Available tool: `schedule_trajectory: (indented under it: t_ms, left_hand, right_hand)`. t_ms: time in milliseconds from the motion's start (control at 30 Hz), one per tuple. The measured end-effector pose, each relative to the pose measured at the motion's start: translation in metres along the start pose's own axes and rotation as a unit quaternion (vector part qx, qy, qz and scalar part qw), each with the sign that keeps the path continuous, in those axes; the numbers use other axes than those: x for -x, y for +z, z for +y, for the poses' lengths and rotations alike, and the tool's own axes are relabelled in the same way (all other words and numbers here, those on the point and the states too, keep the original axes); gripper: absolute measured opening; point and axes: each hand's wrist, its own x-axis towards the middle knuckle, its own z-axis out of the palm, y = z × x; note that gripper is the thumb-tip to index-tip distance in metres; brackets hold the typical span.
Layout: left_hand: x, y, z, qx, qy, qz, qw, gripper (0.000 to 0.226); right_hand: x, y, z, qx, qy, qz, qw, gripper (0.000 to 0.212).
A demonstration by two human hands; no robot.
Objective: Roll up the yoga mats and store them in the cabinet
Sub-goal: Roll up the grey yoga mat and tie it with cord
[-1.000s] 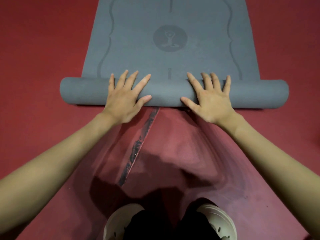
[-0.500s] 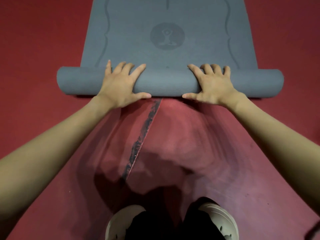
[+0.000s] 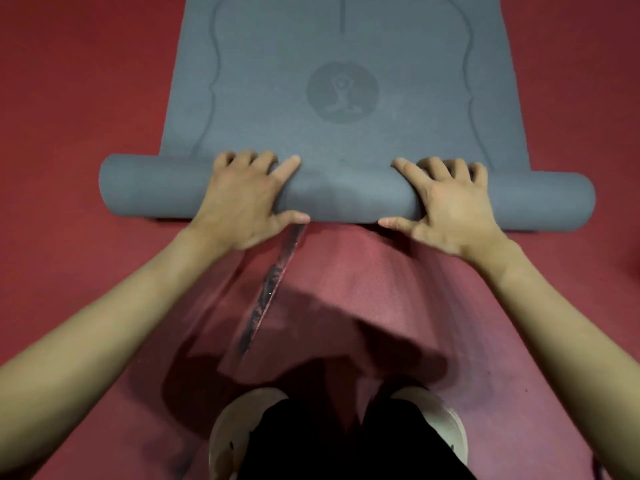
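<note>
A grey yoga mat point(image 3: 346, 109) lies on the red floor, its near end wound into a thick roll point(image 3: 346, 199) that runs left to right. The flat part stretches away from me and bears a round figure emblem. My left hand point(image 3: 242, 202) grips the roll left of centre, fingers curled over its top and thumb at its near side. Right of centre, my right hand point(image 3: 446, 206) grips the roll the same way. The cabinet is out of view.
Red floor point(image 3: 86, 98) surrounds the mat on both sides. A dark worn streak point(image 3: 273, 289) runs across the floor between my arms. My two light shoes point(image 3: 239, 434) stand at the bottom of the view, close behind the roll.
The roll has advanced away from me over the flat mat toward the emblem. My fingers went from spread flat on the roll to curled over its top.
</note>
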Motion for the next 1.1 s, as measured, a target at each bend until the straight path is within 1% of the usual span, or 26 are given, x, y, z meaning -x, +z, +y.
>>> schedule_trajectory:
  t_ms: [100, 167, 300, 433, 533, 600, 633, 700, 767, 833, 900, 933, 1033, 1100]
  left_hand:
    - [0.031, 0.001, 0.013, 0.020, 0.008, 0.013, 1.000, 0.083]
    - [0.043, 0.004, 0.016, 0.026, 0.016, 0.009, 1.000, 0.082]
    - [0.048, 0.009, 0.019, 0.051, -0.014, -0.022, 0.998, 0.084]
    - [0.055, 0.018, 0.031, 0.032, -0.045, 0.019, 0.998, 0.076]
    - [0.049, 0.022, 0.029, 0.033, -0.053, 0.019, 0.998, 0.077]
    - [0.041, 0.023, 0.024, 0.033, -0.050, 0.011, 0.998, 0.078]
    - [0.037, 0.022, 0.022, 0.032, -0.049, 0.005, 0.998, 0.078]
    - [0.027, 0.019, 0.016, 0.034, -0.050, -0.018, 0.998, 0.081]
    - [0.014, 0.014, 0.009, 0.039, -0.055, -0.061, 0.996, 0.087]
    - [0.001, 0.009, 0.003, 0.052, -0.054, -0.096, 0.993, 0.094]
    - [-0.005, 0.006, 0.000, 0.069, -0.057, -0.109, 0.990, 0.098]
    - [-0.005, 0.005, 0.001, 0.074, -0.063, -0.103, 0.990, 0.096]
    - [0.005, 0.006, 0.016, 0.072, -0.080, -0.065, 0.992, 0.085]
    - [0.011, 0.009, 0.025, 0.061, -0.079, -0.062, 0.993, 0.082]
  right_hand:
    - [0.032, 0.005, -0.008, 0.008, -0.011, 0.011, 1.000, 0.092]
    - [0.044, 0.006, -0.012, 0.001, -0.005, -0.012, 1.000, 0.092]
    - [0.036, 0.000, -0.015, -0.018, 0.015, -0.102, 0.994, 0.096]
    - [0.002, -0.017, -0.008, -0.084, 0.036, -0.202, 0.975, 0.084]
    - [-0.011, -0.022, -0.007, -0.099, 0.036, -0.233, 0.967, 0.079]
    - [-0.009, -0.022, -0.007, -0.095, 0.038, -0.218, 0.971, 0.079]
    - [-0.005, -0.022, -0.008, -0.095, 0.039, -0.193, 0.976, 0.080]
    - [0.008, -0.015, -0.011, -0.092, 0.034, -0.117, 0.988, 0.081]
    - [0.022, -0.003, -0.016, -0.063, 0.021, -0.052, 0.996, 0.084]
    - [0.029, 0.011, -0.019, -0.037, 0.015, -0.022, 0.999, 0.081]
    - [0.024, 0.015, -0.017, -0.036, 0.022, -0.020, 0.999, 0.078]
    - [0.018, 0.014, -0.015, -0.041, 0.027, -0.030, 0.998, 0.079]
    - [-0.002, 0.007, -0.007, -0.055, 0.036, -0.058, 0.996, 0.086]
    - [-0.013, 0.003, -0.005, -0.056, 0.038, -0.066, 0.996, 0.087]
